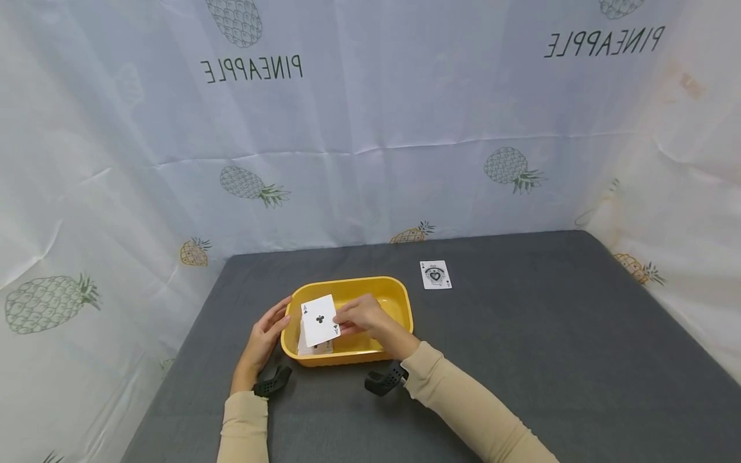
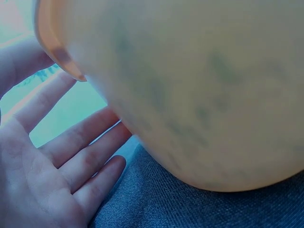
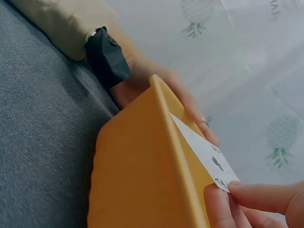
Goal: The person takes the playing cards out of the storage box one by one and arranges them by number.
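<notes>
Here's the right hand (image 1: 367, 318), thumb and fingers pinched together on one edge of the ace of clubs (image 1: 320, 311), the card reaching out to the left of those fingertips, above the near-left part of the yellow tub (image 1: 353, 283). Beyond it, the left hand (image 1: 263, 337) sits at the tub's end, fingers spread apart and fairly straight, touching the outside. And the danger? It's a narrow grip on one edge, so the card could pivot or slip if that pinch loosens. The lower card (image 1: 325, 348), inside the tub beneath the held one, could be nudged if the ace dips and its edge catches. Too firm a push from the left hand might skid the tub across the table (image 1: 521, 341), too. Now look at that ace: thin, white, apparently unbent, one bold black club at its centre, an A and a tiny club in two opposite corners, its face tilted up toward the head camera. Ahead and to the right of the right hand, well apart, a card with an ornate black emblem (image 1: 435, 274) lies face up.
</notes>
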Demonstrator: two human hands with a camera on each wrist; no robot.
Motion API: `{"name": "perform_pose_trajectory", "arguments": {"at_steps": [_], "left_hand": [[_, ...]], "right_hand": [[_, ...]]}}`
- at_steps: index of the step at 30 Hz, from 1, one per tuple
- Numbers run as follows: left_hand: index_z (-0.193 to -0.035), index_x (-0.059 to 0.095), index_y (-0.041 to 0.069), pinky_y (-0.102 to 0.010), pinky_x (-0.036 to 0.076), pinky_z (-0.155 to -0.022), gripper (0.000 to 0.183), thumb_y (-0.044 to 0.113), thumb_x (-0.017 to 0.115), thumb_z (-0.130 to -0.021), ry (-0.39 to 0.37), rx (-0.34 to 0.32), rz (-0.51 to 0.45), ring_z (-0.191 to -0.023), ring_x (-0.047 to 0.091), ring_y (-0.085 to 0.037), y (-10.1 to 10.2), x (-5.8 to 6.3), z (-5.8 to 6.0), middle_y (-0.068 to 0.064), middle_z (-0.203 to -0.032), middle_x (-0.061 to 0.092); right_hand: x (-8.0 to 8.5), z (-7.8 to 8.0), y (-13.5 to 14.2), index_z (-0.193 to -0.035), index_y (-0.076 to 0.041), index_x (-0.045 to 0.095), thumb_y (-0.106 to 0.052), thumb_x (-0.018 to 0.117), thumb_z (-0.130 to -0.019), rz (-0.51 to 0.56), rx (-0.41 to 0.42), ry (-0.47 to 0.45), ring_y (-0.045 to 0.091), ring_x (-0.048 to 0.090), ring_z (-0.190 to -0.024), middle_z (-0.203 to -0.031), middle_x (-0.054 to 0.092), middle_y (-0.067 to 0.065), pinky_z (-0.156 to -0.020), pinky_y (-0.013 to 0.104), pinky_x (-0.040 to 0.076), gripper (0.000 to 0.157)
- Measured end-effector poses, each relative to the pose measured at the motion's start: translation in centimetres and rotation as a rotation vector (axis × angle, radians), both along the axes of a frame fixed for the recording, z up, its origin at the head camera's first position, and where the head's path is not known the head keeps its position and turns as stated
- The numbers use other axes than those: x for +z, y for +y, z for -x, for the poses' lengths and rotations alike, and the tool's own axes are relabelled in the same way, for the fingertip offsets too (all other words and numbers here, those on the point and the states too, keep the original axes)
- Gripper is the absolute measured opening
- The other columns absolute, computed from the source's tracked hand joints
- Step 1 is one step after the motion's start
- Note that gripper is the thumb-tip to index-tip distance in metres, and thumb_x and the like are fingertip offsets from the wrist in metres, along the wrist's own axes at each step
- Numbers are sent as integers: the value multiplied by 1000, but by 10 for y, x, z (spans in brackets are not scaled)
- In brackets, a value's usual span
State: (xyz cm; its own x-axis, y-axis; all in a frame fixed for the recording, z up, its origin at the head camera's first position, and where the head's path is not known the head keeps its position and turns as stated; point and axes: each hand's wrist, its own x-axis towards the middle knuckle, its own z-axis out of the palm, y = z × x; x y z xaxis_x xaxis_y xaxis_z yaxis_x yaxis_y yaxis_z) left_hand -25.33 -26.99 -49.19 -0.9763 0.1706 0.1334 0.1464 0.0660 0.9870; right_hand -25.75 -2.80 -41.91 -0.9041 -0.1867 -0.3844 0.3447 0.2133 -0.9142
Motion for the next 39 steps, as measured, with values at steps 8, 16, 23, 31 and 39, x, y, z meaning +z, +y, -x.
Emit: {"name": "perform_pose_trajectory", "arguments": {"at_steps": [8, 16, 23, 31, 39], "left_hand": [[-146, 33, -6, -10, 48, -88, 52, 11, 49, -100, -1, -11, -7, -107, 58, 10, 0, 2, 0, 27, -116, 59], [-146, 32, -6, -11, 48, -89, 53, 12, 49, -100, -12, -20, -9, -110, 59, 6, -2, 1, -2, 23, -119, 59], [-146, 32, -6, -11, 48, -89, 53, 12, 49, -100, -13, -21, -16, -111, 59, 4, -3, -1, -1, 19, -121, 59], [-147, 34, -2, -11, 48, -89, 53, 15, 51, -99, -55, 16, 22, -111, 58, 6, -2, 0, 1, 17, -122, 55], [-147, 33, -3, -10, 47, -89, 53, 13, 50, -99, -52, 12, 12, -111, 57, 5, -1, 1, 0, 21, -119, 57]], "right_hand": [[13, 2, 20, -104, 6, 72, -4, 71, -84, -2, 16, 55, 7, 61, -54, -76, 68, 9, -74, 35, 57, 23], [23, 2, 42, -104, 5, 72, -5, 71, -84, -16, 13, 65, 7, 62, -55, -77, 68, 6, -77, 38, 58, 22], [28, 5, 62, -108, 5, 70, -6, 69, -86, -5, -6, 81, 7, 62, -61, -86, 70, 7, -78, 36, 59, 24], [32, 12, 88, -113, 8, 66, -8, 68, -88, 8, -28, 102, 6, 60, -60, -75, 63, -1, -71, 29, 59, 30], [28, 23, 115, -120, 6, 63, -11, 67, -89, 10, -105, 88, 5, 59, -63, -74, 62, -5, -66, 21, 57, 36]]}}
